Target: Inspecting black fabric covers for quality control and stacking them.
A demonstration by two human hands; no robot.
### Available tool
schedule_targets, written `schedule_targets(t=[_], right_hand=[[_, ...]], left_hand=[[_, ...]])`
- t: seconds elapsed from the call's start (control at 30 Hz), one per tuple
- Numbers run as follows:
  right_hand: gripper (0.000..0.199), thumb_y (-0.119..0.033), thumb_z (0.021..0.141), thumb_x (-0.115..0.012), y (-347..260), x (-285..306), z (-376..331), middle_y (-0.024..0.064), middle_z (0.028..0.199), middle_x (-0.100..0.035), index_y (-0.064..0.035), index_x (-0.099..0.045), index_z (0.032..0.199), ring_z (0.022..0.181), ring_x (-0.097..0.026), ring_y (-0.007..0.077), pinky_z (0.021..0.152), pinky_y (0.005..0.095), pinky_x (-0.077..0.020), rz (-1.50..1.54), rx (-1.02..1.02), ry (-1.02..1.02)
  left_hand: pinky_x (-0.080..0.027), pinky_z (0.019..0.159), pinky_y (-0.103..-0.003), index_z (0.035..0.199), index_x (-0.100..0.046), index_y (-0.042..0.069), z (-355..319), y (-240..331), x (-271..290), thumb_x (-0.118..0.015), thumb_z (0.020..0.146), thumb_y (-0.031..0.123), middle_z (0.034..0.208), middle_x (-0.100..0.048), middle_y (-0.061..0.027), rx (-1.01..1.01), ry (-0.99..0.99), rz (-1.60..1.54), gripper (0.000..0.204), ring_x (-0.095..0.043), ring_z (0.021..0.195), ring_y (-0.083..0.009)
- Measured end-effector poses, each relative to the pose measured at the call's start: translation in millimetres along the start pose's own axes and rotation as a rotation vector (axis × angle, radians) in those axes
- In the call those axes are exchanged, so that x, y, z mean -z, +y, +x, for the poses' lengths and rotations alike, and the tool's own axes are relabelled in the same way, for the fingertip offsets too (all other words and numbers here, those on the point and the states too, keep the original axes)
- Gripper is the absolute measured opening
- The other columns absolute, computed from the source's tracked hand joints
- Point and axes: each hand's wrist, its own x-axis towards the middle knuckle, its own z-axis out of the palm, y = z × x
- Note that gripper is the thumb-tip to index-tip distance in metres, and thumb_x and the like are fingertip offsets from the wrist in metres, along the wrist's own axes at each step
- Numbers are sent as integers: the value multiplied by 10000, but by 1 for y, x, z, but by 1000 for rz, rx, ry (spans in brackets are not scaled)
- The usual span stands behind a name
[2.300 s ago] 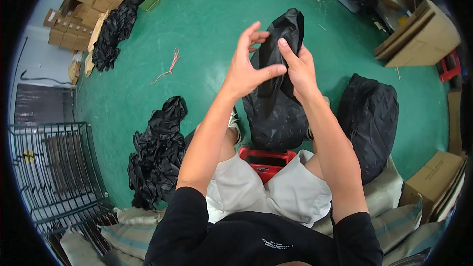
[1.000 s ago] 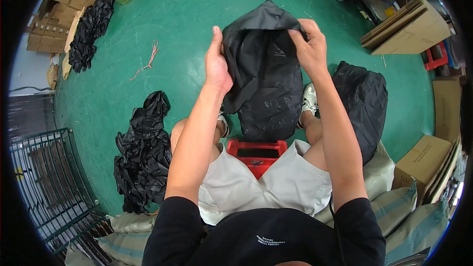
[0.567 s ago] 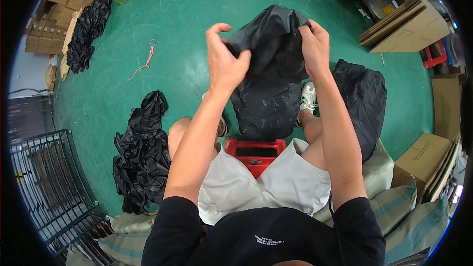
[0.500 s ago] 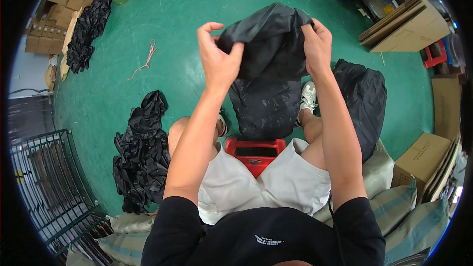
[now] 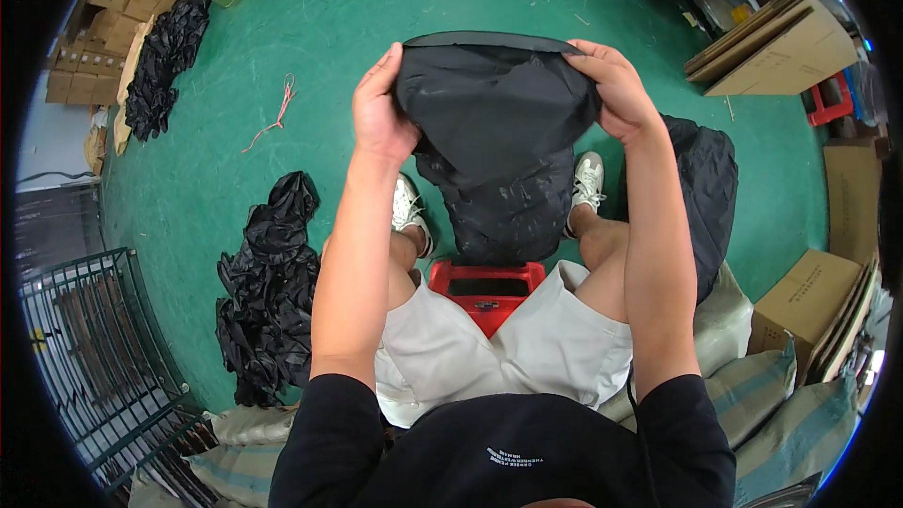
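Both hands hold up a black pouch-like fabric piece, its banded edge stretched between them at the top. My left hand grips its left end, fingers closed on the edge. My right hand pinches the right end, with the thumb on top. Below it, between my shoes, a black wrapped bundle sits in front of a red plastic stool or crate. A second black bundle stands by my right leg, partly behind my forearm. To my left lies a crumpled heap of black fabric.
A pink cord lies on the green floor. Stacked cartons and another black heap stand far left. Flattened cardboard leans far right, with cartons nearer. A metal rack is at left; woven sacks lie at right.
My hands have spread apart, and the left has shifted left. The fabric piece, bunched and folded before, now hangs flatter with its top edge pulled straight.
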Motion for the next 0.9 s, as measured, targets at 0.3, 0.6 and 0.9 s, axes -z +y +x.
schedule_targets(t=[0.3,0.6,0.9], right_hand=[[288,-116,976,-482,-2,-2,-14,162,1065,-684,78,-576,1168,895,-694,199,823,313,-574,311,53,-302],[403,-224,1022,-376,6,2,-19,217,1167,-643,86,-560,1204,1023,-657,320,958,426,-522,714,65,-281],[437,-248,1040,-334,-3,-2,-16,217,1231,-612,90,-547,1216,1108,-607,353,1025,449,-461,875,5,-563]], left_hand=[[-500,951,-413,1164,-601,-49,-5,-4,-16,-459,1004,344,1171,-648,-193,281,-212,-386,447,-642,1057,-298],[-481,995,-394,1236,-529,-81,-12,-15,-24,-537,975,235,1199,-628,-201,164,-329,-111,410,-624,1112,-272],[-460,1021,-427,1261,-536,-63,-6,-11,-24,-387,1031,389,1284,-584,-210,223,-233,-357,528,-589,1168,-305]])
